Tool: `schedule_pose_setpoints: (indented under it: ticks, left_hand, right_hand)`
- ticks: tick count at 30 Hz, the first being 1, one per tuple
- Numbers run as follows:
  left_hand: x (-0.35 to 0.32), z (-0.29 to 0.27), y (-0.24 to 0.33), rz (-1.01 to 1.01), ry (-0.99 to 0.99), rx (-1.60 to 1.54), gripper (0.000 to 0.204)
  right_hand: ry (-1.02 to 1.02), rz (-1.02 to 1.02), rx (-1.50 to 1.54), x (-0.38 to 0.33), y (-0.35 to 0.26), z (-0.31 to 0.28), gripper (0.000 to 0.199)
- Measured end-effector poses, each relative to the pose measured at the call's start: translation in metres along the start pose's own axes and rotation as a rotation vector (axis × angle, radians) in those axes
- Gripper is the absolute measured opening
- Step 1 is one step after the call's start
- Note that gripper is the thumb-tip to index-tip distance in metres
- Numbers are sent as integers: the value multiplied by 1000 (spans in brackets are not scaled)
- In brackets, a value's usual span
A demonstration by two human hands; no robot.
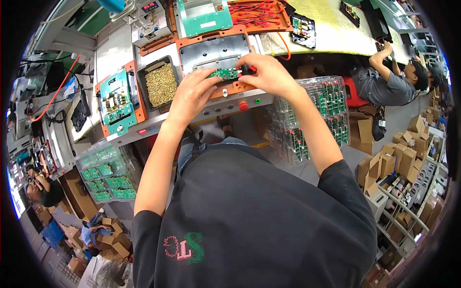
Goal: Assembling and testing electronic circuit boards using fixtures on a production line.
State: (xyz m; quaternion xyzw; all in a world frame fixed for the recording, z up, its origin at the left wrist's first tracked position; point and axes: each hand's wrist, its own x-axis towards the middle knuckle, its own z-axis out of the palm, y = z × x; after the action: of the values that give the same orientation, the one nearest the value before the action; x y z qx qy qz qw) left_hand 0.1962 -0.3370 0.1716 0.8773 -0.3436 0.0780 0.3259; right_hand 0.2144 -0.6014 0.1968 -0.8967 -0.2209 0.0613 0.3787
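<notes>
A small green circuit board (225,73) sits at the front of a black plastic housing (216,48), which lies in an orange fixture (181,44) on the bench. My left hand (193,94) grips the board's left end, its fingers bent over the edge. On the other end, the fingers and thumb of my right hand (270,74) close around the board beside a red and black part (248,70). The fingers partly hide both ends of the board.
Left of the fixture are a black bin of brass-coloured screws (161,85) and a green-and-orange fixture (117,102). Red wires (257,14) lie in a tray behind. A red button (243,105) is on the bench front. Trays of circuit boards (312,117) stand right; a co-worker (391,79) is beyond.
</notes>
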Motion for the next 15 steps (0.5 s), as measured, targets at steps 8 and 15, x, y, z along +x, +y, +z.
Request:
schedule_pose_setpoints:
  ticks: [8,15]
  left_hand:
    - [-2,-12,24,-182,256,-72,23]
    - [3,-49,39,-882,325,-1346,54]
  right_hand:
    - [444,115,260,147,66,-10,35]
    - [188,233,1136,118,12,-51,37]
